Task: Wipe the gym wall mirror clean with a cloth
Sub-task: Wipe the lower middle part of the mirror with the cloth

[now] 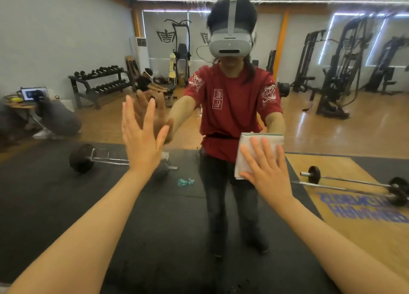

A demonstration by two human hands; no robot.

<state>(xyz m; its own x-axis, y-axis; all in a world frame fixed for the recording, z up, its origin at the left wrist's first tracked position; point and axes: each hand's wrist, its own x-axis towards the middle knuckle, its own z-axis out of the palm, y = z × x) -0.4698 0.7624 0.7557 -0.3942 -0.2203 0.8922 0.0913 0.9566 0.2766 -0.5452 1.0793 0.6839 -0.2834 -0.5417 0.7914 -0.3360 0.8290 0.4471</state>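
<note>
mirror (pixel 66 39): fills the whole view; glass carries a patch of wet droplets near the left hand, low centre-left, and faint streaks along the top edge.

left hand (pixel 141 143): raised, palm flat toward the glass, fingers spread apart and straight, holding nothing. its fingertips meet their own reflection, so it looks to be touching the mirror.

right hand (pixel 265 172): palm flat, fingers splayed, pressed on the cloth; not curled round it, only pinning it to the glass.

cloth (pixel 259 145): white, folded into a rough rectangle, with a pale green edge along the top. it lies flat against the mirror under the right hand, right of centre, at about waist height of the reflected person. its upper part and left edge show beyond the fingers.

reflected in the mirror:
- person in a red shirt (pixel 232 107) and dark trousers, wearing a white headset (pixel 230 43), both arms stretched forward.
- black floor mat (pixel 55 205) underfoot, wooden floor beyond.
- barbell (pixel 88 158) on the mat at left; second barbell (pixel 354 183) at right, lying on a wooden platform with blue lettering.
- dumbbell rack (pixel 99 81) by the left wall.
- black weight machines (pixel 338 72) at right rear.
- a seated person at rear centre-left, another crouched at far left beside a small table with a laptop (pixel 33 93).
- small green scrap (pixel 185 182) on the mat, kind not clear.
</note>
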